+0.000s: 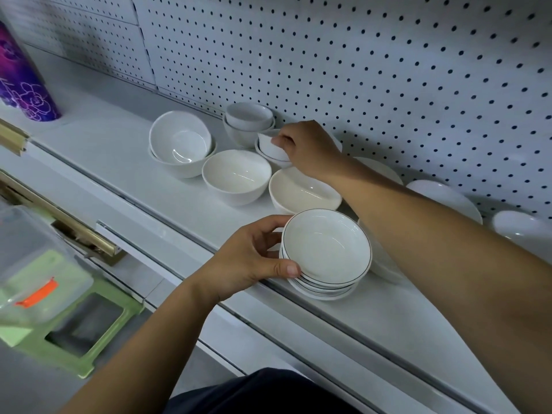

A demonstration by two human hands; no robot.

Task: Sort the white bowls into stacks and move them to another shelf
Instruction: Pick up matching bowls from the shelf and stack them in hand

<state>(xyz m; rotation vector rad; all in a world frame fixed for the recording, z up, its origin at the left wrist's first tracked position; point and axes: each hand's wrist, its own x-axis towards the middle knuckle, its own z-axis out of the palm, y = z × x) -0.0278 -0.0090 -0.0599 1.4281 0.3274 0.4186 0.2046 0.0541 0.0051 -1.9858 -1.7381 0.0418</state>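
White bowls (236, 174) lie on the shelf (113, 150) around both hands. The left hand (254, 259) clasps a dark-rimmed stack (327, 252) by its side. Beyond it, the right hand (304, 147) pinches a small bowl (271, 149) by the rim. Best lift that bowl straight up, clear of its neighbours, with the stack held steady.

Person on record: two bare arms and a dark garment.
The left grip (251, 258) and right grip (307, 147) were bare, with a short plain nail visible on the left thumb. The left forearm (155, 333) and right forearm (433, 234) were uncovered as far as the frame edges. A dark, near-black garment (263, 392) of soft folded fabric showed at the lower edge; its cut could not be determined.
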